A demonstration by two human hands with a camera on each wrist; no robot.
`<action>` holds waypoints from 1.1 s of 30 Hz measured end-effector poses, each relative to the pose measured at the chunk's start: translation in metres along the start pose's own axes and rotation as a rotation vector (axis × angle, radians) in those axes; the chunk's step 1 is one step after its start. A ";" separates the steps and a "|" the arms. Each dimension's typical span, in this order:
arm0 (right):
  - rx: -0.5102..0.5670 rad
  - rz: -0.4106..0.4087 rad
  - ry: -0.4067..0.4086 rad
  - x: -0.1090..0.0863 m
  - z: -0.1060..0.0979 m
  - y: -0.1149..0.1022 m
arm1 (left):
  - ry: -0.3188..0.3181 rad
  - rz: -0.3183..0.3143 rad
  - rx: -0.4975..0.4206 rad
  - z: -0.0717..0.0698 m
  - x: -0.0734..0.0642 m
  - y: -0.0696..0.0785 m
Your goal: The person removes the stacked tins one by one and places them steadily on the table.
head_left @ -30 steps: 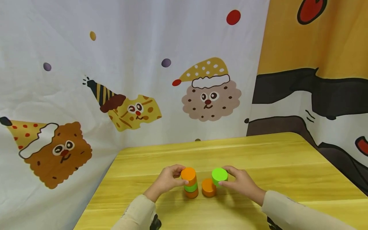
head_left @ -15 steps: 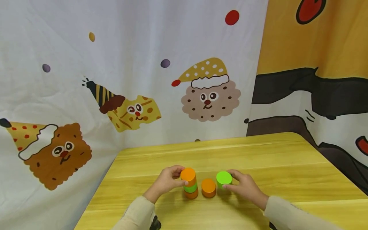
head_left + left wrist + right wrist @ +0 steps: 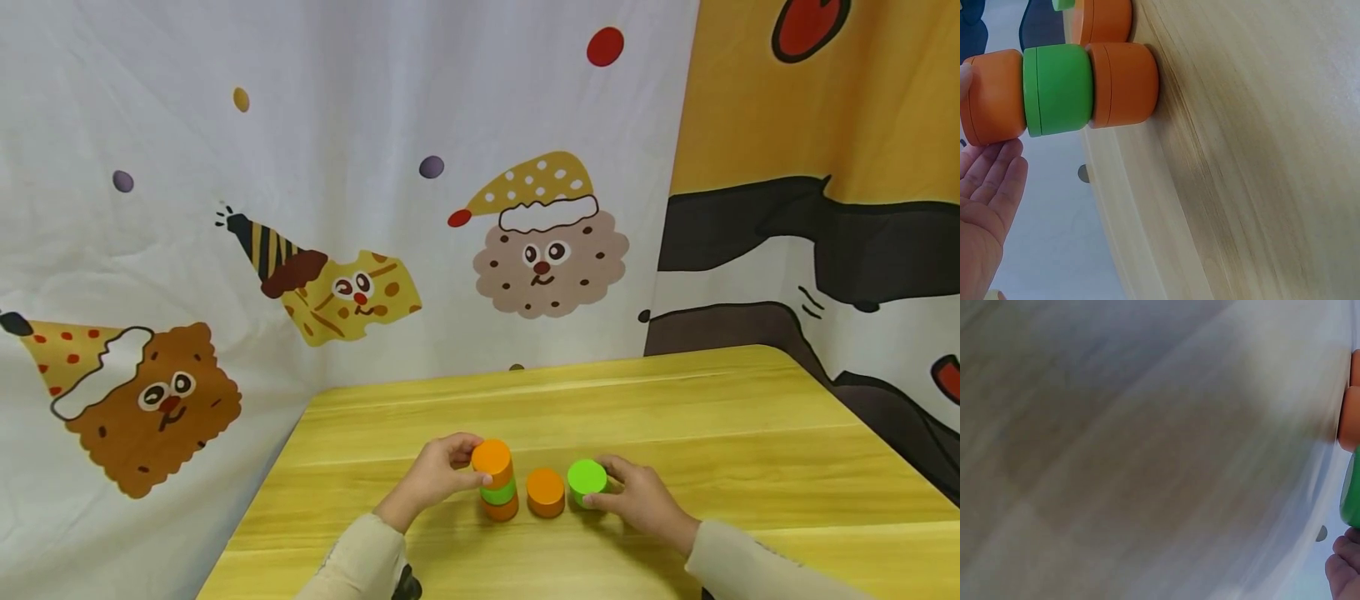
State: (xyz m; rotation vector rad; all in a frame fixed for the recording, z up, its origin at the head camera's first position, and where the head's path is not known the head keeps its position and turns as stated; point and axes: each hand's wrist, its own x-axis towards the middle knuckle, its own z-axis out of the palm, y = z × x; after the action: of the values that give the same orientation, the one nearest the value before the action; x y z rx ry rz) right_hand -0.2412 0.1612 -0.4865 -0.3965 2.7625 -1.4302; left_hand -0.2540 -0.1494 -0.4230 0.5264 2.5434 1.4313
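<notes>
Three small round lidded tins stand stacked in the head view: an orange tin [image 3: 492,461] on top, a green tin [image 3: 498,491] in the middle and an orange tin [image 3: 500,508] at the base. My left hand [image 3: 437,476] grips the top one between thumb and fingers; the seams of the lids show in the left wrist view. Just right of the stack, a single orange tin [image 3: 545,492] sits on the table. Beside that one, my right hand [image 3: 642,498] pinches another green tin [image 3: 587,482], close over the tabletop. Its underside shows at the edge of the right wrist view.
The wooden table [image 3: 675,408] extends behind and to both sides of the tins. A curtain [image 3: 360,150] printed with cartoon biscuits and cheese hangs along its far edge.
My right hand has carried its green tin rightward and down, away from the single orange tin it overlapped before. My left hand stays on the stack.
</notes>
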 end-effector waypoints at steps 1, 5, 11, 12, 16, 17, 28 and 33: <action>0.003 0.000 -0.003 0.000 0.001 0.001 | -0.001 0.003 -0.001 0.000 0.000 -0.001; 0.000 0.007 -0.007 0.001 0.003 0.003 | -0.005 0.003 -0.004 0.000 0.001 -0.004; -0.034 0.045 0.002 0.002 0.007 0.003 | -0.004 0.008 -0.017 0.000 0.001 -0.004; -0.036 0.051 0.003 0.002 0.007 0.003 | -0.004 0.010 -0.023 0.000 0.001 -0.004; -0.039 0.069 0.005 0.001 0.008 0.003 | -0.002 0.014 -0.046 0.000 0.000 -0.004; -0.037 0.073 0.006 0.001 0.008 0.003 | -0.002 0.013 -0.048 0.000 0.000 -0.004; -0.026 0.082 0.006 0.001 0.008 0.007 | -0.002 0.005 -0.025 0.001 0.001 -0.007; 0.001 0.088 -0.010 0.001 0.008 0.010 | 0.000 0.007 -0.038 -0.001 -0.005 0.009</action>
State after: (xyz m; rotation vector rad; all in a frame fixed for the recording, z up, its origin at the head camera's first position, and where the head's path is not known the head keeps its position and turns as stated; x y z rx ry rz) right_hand -0.2434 0.1605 -0.4993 -0.2772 2.7344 -1.4062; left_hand -0.2474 -0.1477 -0.4152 0.5293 2.5110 1.4792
